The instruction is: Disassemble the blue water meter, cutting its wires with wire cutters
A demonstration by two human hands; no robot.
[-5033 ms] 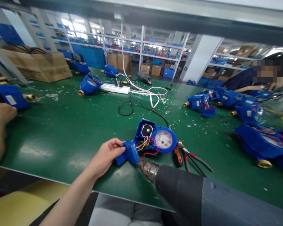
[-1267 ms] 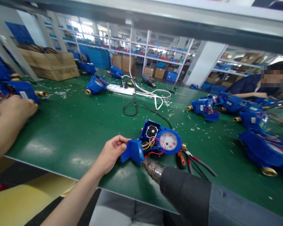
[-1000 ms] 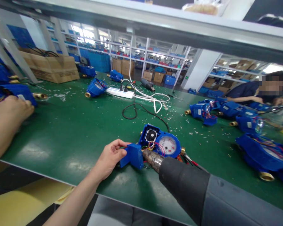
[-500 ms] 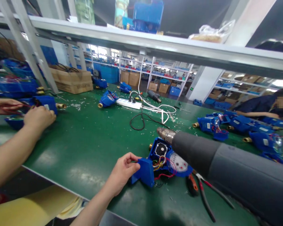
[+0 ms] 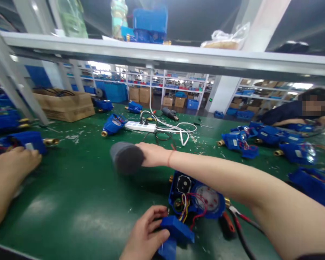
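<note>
My left hand [image 5: 148,233] grips a blue plastic cover [image 5: 177,229] near the front of the bench, thumb and fingers at its left edge. Coloured wires run from the cover side to an opened blue water meter [image 5: 182,200], which shows a black square part and a round dial [image 5: 207,198]. Above and left of the meter, my right hand [image 5: 154,154] is closed around a dark heat gun [image 5: 127,157], whose round rear end faces me. My right forearm crosses over the meter. The heat gun's nozzle is hidden. Pliers [image 5: 243,231] and an orange-and-black handled tool [image 5: 228,225] lie right of the meter.
A power strip [image 5: 141,126] with white and black cables lies farther back, near another heat gun [image 5: 170,113]. More blue meters [image 5: 234,141] stand right and behind. At left, a co-worker's hand [image 5: 14,162] works on a meter. A shelf [image 5: 162,52] spans above.
My right hand has swung the heat gun from the right side to left of the meter. My left hand and the cover sit lower in view, the cover tilted differently. The view has shifted.
</note>
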